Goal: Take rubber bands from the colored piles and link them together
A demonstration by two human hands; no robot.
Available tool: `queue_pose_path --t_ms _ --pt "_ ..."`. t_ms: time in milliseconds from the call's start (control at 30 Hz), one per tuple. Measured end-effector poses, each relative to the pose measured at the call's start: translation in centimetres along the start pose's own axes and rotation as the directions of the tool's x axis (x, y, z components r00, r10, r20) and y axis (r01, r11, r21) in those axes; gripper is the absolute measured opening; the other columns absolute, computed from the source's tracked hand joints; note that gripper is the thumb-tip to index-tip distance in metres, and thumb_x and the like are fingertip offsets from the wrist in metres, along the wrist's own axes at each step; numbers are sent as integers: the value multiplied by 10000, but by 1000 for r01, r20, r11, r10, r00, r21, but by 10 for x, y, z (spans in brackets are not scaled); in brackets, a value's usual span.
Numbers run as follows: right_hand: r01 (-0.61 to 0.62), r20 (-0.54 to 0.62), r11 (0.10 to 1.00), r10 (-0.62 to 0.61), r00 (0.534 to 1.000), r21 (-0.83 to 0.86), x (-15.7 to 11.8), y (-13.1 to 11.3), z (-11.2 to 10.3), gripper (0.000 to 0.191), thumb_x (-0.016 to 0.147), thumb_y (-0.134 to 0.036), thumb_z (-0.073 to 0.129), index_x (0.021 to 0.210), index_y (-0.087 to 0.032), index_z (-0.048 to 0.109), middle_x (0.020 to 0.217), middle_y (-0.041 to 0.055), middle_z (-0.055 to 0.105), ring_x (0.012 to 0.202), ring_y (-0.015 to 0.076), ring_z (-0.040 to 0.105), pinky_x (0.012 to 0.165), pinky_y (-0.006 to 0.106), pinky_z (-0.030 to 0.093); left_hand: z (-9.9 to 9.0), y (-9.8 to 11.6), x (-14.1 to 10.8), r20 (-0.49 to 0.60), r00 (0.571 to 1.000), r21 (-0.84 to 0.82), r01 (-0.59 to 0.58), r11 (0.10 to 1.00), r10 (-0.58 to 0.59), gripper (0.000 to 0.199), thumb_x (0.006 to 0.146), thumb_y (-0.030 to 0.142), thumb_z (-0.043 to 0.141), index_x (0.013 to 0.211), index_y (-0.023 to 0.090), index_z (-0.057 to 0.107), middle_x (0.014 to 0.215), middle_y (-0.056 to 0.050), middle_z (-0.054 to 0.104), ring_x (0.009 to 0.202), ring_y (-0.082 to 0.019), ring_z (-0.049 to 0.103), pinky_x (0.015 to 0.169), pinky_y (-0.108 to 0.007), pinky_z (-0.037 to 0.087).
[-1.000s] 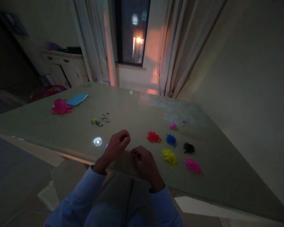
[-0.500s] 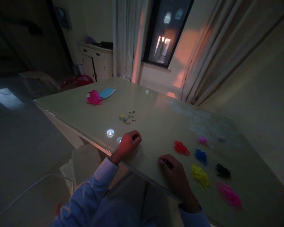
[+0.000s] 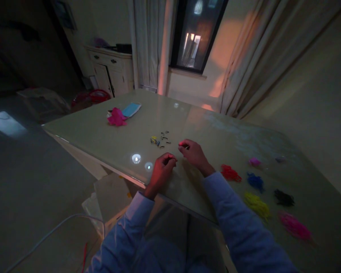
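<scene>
My left hand (image 3: 162, 170) rests low over the table near its front edge, thumb and fingers pinched together. To the right and a little farther off, my right hand (image 3: 193, 152) is also closed in a pinch, held just above the tabletop. Whatever either hand holds is too small or hidden to make out. Just beyond them lies a scatter of small dark loops (image 3: 165, 138) beside a small yellow piece (image 3: 154, 138). Right of my right forearm are heaps of thin strands: red (image 3: 230, 173), blue (image 3: 255, 182), yellow (image 3: 256, 205), black (image 3: 284, 198) and pink (image 3: 294, 226).
The glossy table (image 3: 99, 140) reflects lights. A blue face mask (image 3: 131, 109) and a crumpled pink piece (image 3: 117, 117) lie toward the far left. Behind the heaps sits a small pink bundle (image 3: 254, 162). A pale cable (image 3: 53, 229) runs across the floor at left.
My right hand has swung left and away from me, from beside the yellow heap to near my left hand and the small loops. My left hand stays pinched over the table.
</scene>
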State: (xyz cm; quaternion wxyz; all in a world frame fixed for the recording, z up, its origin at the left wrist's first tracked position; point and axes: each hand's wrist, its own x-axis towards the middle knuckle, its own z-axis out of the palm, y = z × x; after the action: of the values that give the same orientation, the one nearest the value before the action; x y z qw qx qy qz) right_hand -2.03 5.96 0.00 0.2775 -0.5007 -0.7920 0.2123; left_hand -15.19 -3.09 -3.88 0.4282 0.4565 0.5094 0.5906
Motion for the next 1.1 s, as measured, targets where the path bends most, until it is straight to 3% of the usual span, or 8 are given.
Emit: queue_pose_path --t_ms 133,267,467,667,800,967,1033,1100 --pt "17 54 998 -14 998 -65 39 1 27 190 785 -162 607 949 -141 701 826 53 695 749 175 589 744 290 445 0 -2 2 -16 1000 -11 12 1000 -12 129 749 288 538 742 182 609 668 14 588 605 -120 531 553 -214 424" --pt "65 102 994 -56 993 -93 52 10 42 178 801 -203 593 929 -139 699 877 64 683 821 192 567 781 292 429 0 -4 2 -19 1000 8 24 1000 -24 135 745 289 529 745 180 609 668 13 589 582 -112 516 543 -210 413" --pt "88 136 994 -78 988 -68 55 19 47 172 827 -159 510 805 -163 680 875 62 670 874 193 553 797 275 411 1 -5 2 -23 999 -15 31 999 -31 139 747 303 529 749 187 606 653 27 579 557 -106 500 526 -209 401" --pt "9 109 997 -18 994 82 45 10 41 137 836 -142 518 786 -157 644 881 61 664 874 182 558 821 290 410 -1 1 2 -27 1000 -39 13 999 -14 126 738 284 528 724 180 597 650 24 566 567 -100 489 533 -203 394" --pt "-105 154 962 67 986 252 30 1 29 178 891 -251 517 767 -161 607 761 30 639 687 143 565 652 257 435 -2 3 0 -17 1000 -69 4 998 -6 106 741 267 545 738 176 599 639 37 547 544 -91 452 506 -196 365" --pt "-238 248 854 133 960 463 1 1 2 296 916 -426 497 766 -182 572 628 -32 552 488 85 474 462 202 366 -4 6 -1 -37 999 -42 -4 999 3 104 732 264 565 744 171 611 639 34 552 547 -92 450 504 -196 360" --pt "-312 285 729 165 944 610 -13 7 -12 317 867 -475 579 749 -181 571 598 -50 517 462 68 429 430 187 325 -4 8 -1 -45 999 -45 5 999 -7 110 732 273 571 744 171 610 632 33 549 539 -94 448 495 -199 360" --pt "-365 308 544 197 931 755 -30 13 -26 343 775 -490 705 732 -173 583 612 -50 526 458 52 403 408 177 281 -5 8 -1 -51 999 -58 8 998 -11 120 734 287 581 748 172 609 633 32 551 531 -95 453 491 -203 371"
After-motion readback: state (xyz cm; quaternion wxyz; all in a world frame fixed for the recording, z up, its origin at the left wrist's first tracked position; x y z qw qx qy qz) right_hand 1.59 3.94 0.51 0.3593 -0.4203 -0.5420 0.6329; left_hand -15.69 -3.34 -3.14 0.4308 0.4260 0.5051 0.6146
